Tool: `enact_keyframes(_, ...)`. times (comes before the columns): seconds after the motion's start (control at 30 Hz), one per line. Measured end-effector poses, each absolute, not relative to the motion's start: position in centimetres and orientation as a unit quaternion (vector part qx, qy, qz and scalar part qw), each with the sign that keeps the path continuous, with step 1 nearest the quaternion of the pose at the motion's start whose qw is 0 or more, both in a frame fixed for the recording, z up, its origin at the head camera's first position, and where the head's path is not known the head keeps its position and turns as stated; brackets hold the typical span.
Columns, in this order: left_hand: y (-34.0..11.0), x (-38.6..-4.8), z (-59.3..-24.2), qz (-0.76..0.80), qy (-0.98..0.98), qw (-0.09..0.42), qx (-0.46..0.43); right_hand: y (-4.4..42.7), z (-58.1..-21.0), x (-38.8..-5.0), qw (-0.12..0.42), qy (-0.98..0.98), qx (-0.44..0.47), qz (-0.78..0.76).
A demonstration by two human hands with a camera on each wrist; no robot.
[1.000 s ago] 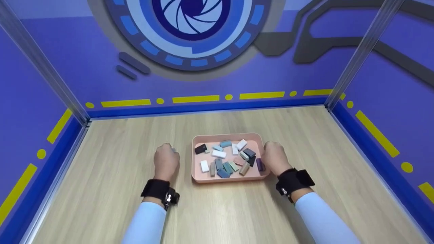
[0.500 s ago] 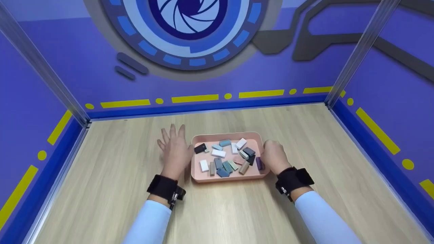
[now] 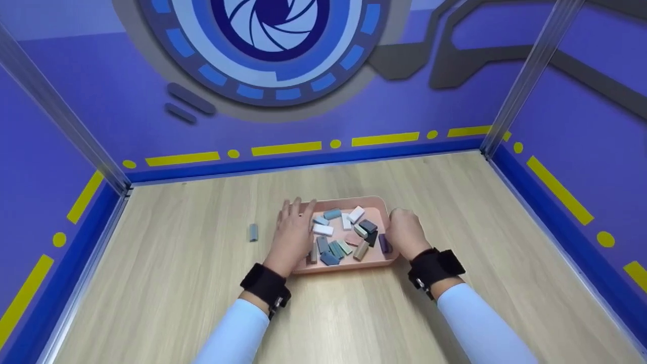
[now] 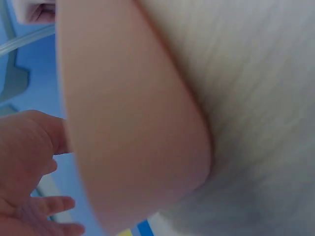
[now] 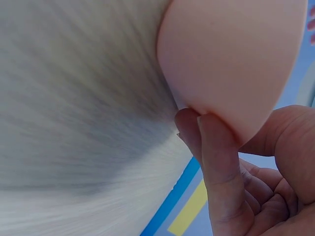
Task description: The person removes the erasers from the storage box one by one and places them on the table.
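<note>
A pink tray point(image 3: 349, 267) holds several small rectangular blocks in white, blue, green, tan, black and purple, among them a white block point(image 3: 323, 230) and a purple block point(image 3: 385, 243). My left hand point(image 3: 293, 232) is over the tray's left end with fingers extended, covering some of what lies there. In the left wrist view, that hand point(image 4: 24, 167) is beside the tray's wall point(image 4: 133, 123). My right hand point(image 3: 407, 233) grips the right end of the tray; its thumb and fingers pinch the rim in the right wrist view. A grey-blue block point(image 3: 253, 232) lies on the table, left of my left hand.
The wooden tabletop point(image 3: 192, 263) carries the tray near its middle. Purple-blue panels with yellow marks, including the back panel point(image 3: 283, 131), stand along the back and both sides. Metal posts point(image 3: 523, 76) rise at the back corners.
My left hand released the grey-blue block on the table, spread its fingers and moved right onto the tray's left end. The right hand keeps its grip on the tray.
</note>
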State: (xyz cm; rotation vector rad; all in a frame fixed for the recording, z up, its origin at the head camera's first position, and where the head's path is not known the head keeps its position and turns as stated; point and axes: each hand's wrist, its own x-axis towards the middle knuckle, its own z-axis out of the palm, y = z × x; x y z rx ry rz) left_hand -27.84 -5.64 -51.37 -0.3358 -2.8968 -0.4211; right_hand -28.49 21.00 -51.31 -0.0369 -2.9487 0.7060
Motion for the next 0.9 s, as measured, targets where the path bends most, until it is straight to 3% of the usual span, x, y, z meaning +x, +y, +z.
enact_keyframes(0.23, -5.1, -28.2, -52.7, -0.126, -0.984, 0.052, -0.114, 20.9, -51.1, -28.5, 0.049, -0.971, -0.015, 0.232)
enact_keyframes(0.5, -5.0, -28.5, -53.0, -0.034, -0.986, 0.096, -0.129, 20.8, -50.8, -28.6, 0.060, -0.974, -0.011, 0.218)
enact_keyframes(0.9, -4.9, -28.8, -53.1, -0.086, -0.986, 0.088, -0.110, 21.0, -51.3, -28.6, 0.055, -0.972, -0.014, 0.229)
